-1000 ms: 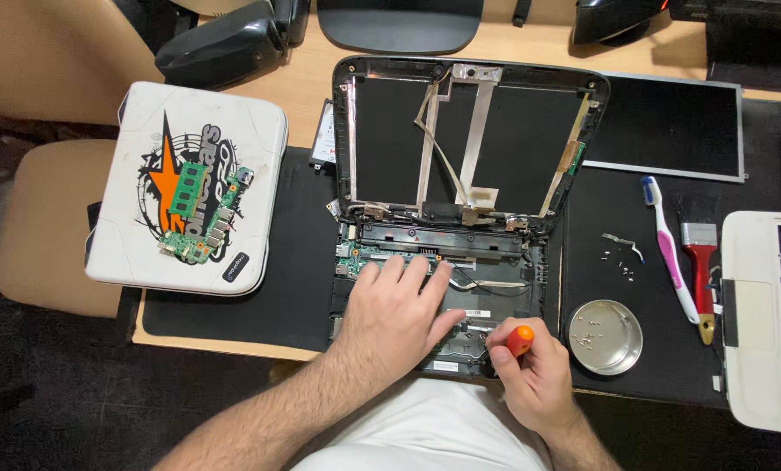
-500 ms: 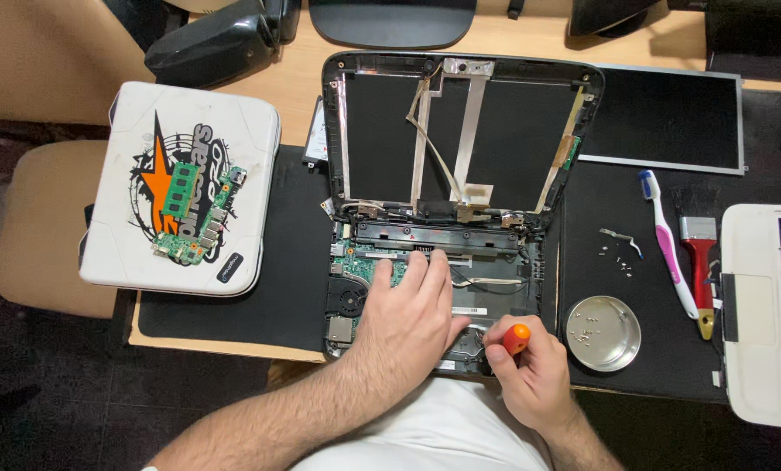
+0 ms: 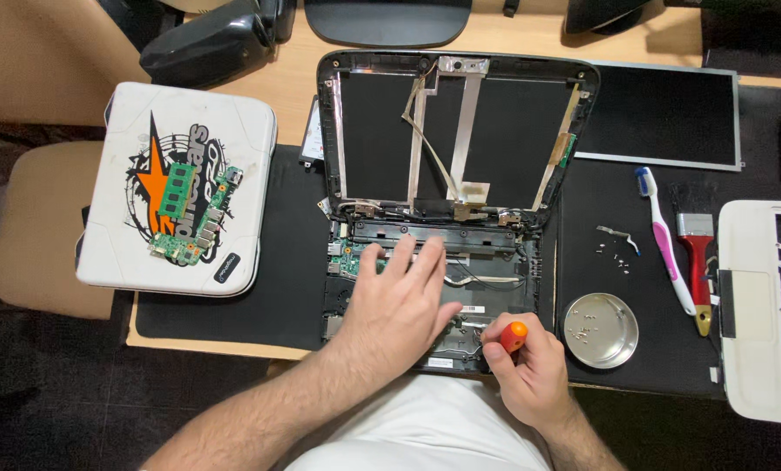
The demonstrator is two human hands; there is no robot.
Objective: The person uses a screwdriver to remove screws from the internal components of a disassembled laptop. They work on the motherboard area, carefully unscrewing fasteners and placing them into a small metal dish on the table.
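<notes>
A small opened laptop [image 3: 460,131] with its screen panel removed lies on a black mat, its base open and a green circuit board [image 3: 349,257] showing at the left. My left hand [image 3: 399,301] rests flat on the base, fingers spread over the board. My right hand [image 3: 530,366] grips a screwdriver with an orange handle [image 3: 514,331], pointed down into the front right part of the base. The tip is hidden.
A round metal dish [image 3: 600,330] with screws sits right of the laptop, by loose screws [image 3: 616,253], a pink toothbrush [image 3: 665,240] and a red-handled brush [image 3: 694,262]. A white laptop lid [image 3: 177,187] carries green boards. A loose screen panel [image 3: 665,118] and a white bezel [image 3: 766,305] lie right.
My left hand has shifted slightly on the laptop base. The view has drifted a little. The right hand keeps the screwdriver in the same spot.
</notes>
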